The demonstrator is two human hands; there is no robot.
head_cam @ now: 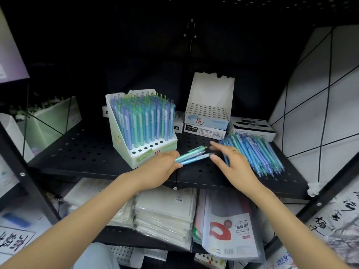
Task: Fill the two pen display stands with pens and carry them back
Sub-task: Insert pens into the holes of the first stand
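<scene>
**One stand nearly full, one still bare**

You held a small bunch of pens (191, 156) in your left hand (159, 172), fingers curled round their lower ends, tips pointing right across the shelf (81, 152). Your right hand (231, 164) lay flat beside the loose pile of pens (254, 154), fingers straight and slightly spread, the thumb touching the end of the bunch. There was a ring on one finger.

The green stand (139, 131) stood just to the left of your left hand, packed with upright pens except for the front row of holes, which was open. The blue stand (208, 111) sat further back on small boxes, with every hole showing empty.

To do this step well, you would probably have wanted to square up the bunch with the right hand first, so all tips faced one way, then feed pens singly into the green stand's front row. The holes looked snug, so a pen entering at a slant could catch on the card edge.

The pens were slim, smooth plastic barrels in translucent blues and greens, likely to roll and slip. Both stands were thin glossy card, light enough to shift if pushed. The shelf was black perforated metal, and a pen tip could catch in its holes.
</scene>
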